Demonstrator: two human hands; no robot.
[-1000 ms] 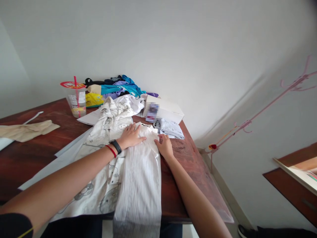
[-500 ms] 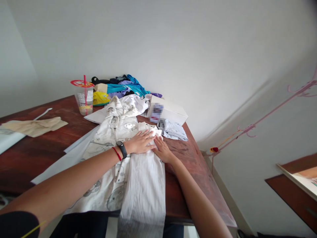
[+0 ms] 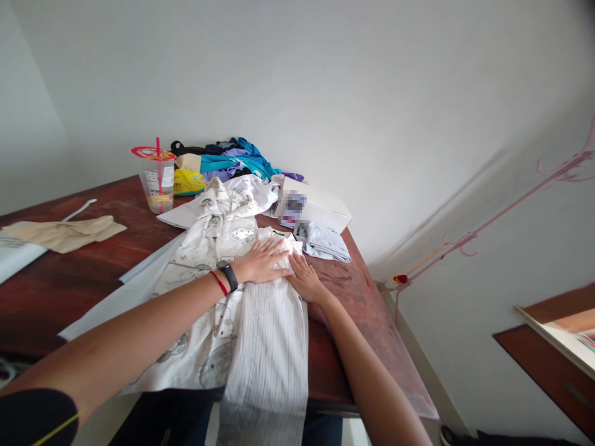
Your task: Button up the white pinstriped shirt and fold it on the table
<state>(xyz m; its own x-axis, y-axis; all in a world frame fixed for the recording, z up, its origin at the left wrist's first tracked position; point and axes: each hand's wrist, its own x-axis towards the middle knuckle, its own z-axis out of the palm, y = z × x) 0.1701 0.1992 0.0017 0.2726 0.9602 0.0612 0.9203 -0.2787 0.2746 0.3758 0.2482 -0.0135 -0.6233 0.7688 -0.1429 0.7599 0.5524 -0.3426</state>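
A grey-and-white striped shirt point(image 3: 274, 334) lies lengthwise on the table, its lower end hanging over the front edge. My left hand point(image 3: 264, 261) rests flat near its collar end, fingers spread, with a dark watch and a red string at the wrist. Close beside it, my right hand point(image 3: 305, 279) presses flat on the shirt's right side, fingers stretched out. Both hands touch the cloth without gripping it. To the left, a white garment with grey animal prints point(image 3: 218, 310) is spread out, partly under my left forearm and alongside the striped shirt.
On the brown table point(image 3: 362, 310), a folded light-blue cloth point(image 3: 325, 241) sits before a white box point(image 3: 320, 204). A plastic cup with a straw point(image 3: 158, 183) stands left of piled clothes point(image 3: 246, 161). A beige cloth point(image 3: 69, 232) lies far left. A pink rack point(image 3: 502, 214) leans at right.
Both hands stay flat on the striped shirt with almost no movement. The whole view has shifted very slightly.
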